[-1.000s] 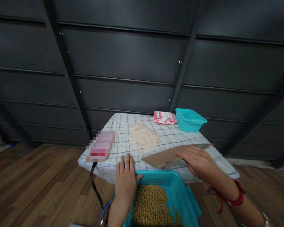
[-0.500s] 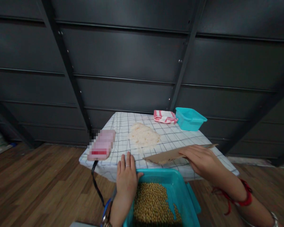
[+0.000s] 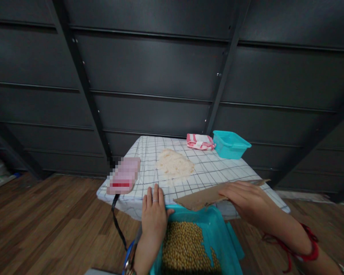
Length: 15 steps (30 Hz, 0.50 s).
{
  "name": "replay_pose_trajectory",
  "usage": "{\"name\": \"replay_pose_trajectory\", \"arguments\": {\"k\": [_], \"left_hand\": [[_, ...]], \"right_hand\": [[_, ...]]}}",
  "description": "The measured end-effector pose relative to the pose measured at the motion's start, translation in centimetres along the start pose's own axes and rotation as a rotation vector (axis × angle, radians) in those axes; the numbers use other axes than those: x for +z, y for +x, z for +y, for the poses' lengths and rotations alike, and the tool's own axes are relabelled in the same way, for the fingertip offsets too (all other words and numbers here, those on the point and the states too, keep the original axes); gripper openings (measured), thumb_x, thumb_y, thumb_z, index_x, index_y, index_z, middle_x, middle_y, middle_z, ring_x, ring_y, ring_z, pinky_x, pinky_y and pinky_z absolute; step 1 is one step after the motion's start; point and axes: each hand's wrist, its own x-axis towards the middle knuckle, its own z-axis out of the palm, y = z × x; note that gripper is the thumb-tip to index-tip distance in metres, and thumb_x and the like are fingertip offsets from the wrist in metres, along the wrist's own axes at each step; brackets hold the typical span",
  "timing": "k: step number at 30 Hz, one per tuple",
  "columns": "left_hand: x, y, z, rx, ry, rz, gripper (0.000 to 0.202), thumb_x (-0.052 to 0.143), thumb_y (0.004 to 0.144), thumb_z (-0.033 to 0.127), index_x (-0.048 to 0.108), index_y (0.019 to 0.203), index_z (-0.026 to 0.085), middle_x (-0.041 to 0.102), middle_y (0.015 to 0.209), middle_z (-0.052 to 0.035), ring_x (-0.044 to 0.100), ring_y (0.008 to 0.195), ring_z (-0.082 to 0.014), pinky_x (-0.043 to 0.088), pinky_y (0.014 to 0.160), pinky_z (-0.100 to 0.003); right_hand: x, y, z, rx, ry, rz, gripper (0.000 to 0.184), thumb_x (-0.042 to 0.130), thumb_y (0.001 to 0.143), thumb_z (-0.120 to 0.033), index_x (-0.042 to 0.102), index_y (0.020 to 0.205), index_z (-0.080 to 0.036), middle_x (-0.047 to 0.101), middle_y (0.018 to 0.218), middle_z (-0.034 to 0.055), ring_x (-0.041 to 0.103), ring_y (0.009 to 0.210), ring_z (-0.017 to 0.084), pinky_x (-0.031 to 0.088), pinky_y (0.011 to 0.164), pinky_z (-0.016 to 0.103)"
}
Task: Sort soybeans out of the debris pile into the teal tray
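Note:
My left hand (image 3: 153,214) grips the far left rim of a teal tray (image 3: 218,233) full of soybeans (image 3: 186,248), fingers lying over the table's near edge, a ring on one finger. My right hand (image 3: 248,198) holds a long brown cardboard strip (image 3: 202,198) flat by its right part. The strip's left end overhangs the tray's far rim. A pile of white rice (image 3: 174,165) lies on the checked tablecloth (image 3: 215,172) beyond the hands.
A small teal tub (image 3: 231,144) and a folded pink-and-white striped cloth (image 3: 200,141) sit at the table's far right. A blurred pink object (image 3: 123,175) with a black strap hangs off the left edge. Dark metal panels stand behind; wood floor surrounds the table.
My right hand has drawn the cardboard strip toward me and to the right, from the tabletop to over the tray's far rim. My left hand has stayed on the tray.

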Motion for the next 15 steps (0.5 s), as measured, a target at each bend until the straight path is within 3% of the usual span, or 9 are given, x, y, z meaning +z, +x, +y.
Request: {"name": "replay_pose_trajectory", "arguments": {"k": [3, 9, 15], "left_hand": [[0.0, 0.0, 0.0, 0.008, 0.024, 0.01, 0.051, 0.051, 0.073, 0.034, 0.046, 0.119, 0.011, 0.044, 0.13, -0.0134, 0.039, 0.118, -0.0304, 0.039, 0.092, -0.043], [-0.6, 0.1, 0.4, -0.023, 0.033, -0.023, 0.054, 0.054, 0.071, 0.034, 0.046, 0.119, 0.01, 0.044, 0.13, -0.0141, 0.038, 0.119, -0.0306, 0.038, 0.094, -0.043], [-0.4, 0.1, 0.4, -0.002, 0.028, -0.009, 0.054, 0.052, 0.073, 0.036, 0.046, 0.12, 0.011, 0.044, 0.129, -0.0146, 0.037, 0.12, -0.0304, 0.037, 0.095, -0.044]], "right_hand": [[-0.9, -0.3, -0.4, 0.0, 0.029, -0.004, 0.033, 0.033, 0.069, 0.001, 0.054, 0.08, -0.02, 0.064, 0.074, 0.001, 0.057, 0.065, 0.012, 0.044, 0.06, 0.024], [-2.4, -0.5, 0.4, -0.018, -0.037, 0.136, 0.032, 0.03, 0.071, 0.001, 0.054, 0.081, -0.019, 0.064, 0.071, 0.0014, 0.058, 0.063, 0.012, 0.045, 0.061, 0.023], [0.6, -1.0, 4.8, 0.119, -0.264, 0.17, 0.029, 0.034, 0.07, -0.001, 0.056, 0.084, -0.015, 0.065, 0.078, 0.0068, 0.059, 0.071, 0.017, 0.044, 0.065, 0.028]]}}
